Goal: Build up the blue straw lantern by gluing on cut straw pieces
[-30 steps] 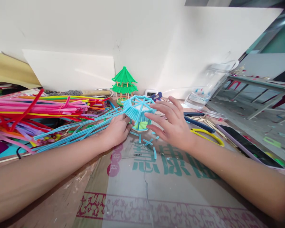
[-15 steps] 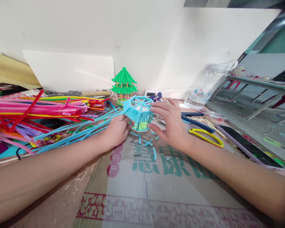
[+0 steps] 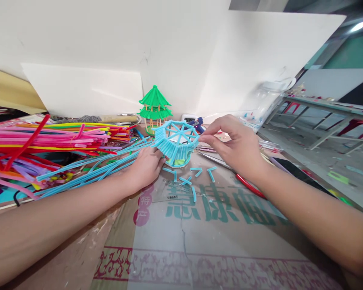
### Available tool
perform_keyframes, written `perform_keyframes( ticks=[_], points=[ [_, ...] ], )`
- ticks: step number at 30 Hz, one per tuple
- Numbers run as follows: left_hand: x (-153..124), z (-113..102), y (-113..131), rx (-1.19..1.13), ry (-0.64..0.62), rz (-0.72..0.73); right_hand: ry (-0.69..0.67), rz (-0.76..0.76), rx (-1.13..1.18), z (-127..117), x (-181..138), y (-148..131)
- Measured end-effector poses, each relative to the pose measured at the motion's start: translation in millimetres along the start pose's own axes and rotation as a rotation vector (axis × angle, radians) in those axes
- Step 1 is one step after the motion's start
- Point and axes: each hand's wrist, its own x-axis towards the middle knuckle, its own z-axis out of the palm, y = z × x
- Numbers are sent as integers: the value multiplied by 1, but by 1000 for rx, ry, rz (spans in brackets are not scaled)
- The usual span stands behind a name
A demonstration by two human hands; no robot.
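Pinching the right edge of the roof of the light-blue pipe-cleaner pavilion model (image 3: 169,147), the right hand (image 3: 241,147) has its thumb and index fingertip together. The left hand (image 3: 148,166) is partly closed at the model's lower left; its fingertips are hidden, so a grip cannot be confirmed. The model stands at the centre of the frame, its spoked roof opening visible. Short light-blue offcuts (image 3: 194,194) lie just below it. A red-handled metal tool (image 3: 250,186) extends beneath the right hand. Long light-blue pipe cleaners (image 3: 87,174) run from centre toward the lower left; a pink pipe-cleaner bundle (image 3: 48,136) occupies the left of the frame. Behind the model, at upper centre, stand a green two-tiered pavilion (image 3: 155,98) and a dark-blue glue gun (image 3: 197,124). A transparent bottle (image 3: 269,102) stands at upper right.
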Motion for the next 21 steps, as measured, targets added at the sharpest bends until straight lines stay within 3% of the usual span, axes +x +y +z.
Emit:
perform_keyframes(
  ticks=[9,15,21],
  points=[
    [0,-1,1,-20,18,5,-163,-108,-67,6,2,13],
    [0,-2,2,-38,37,12,-223,-26,40,7,3,11],
    [-1,-1,2,-47,34,4,-165,42,183,8,2,8]
  ],
)
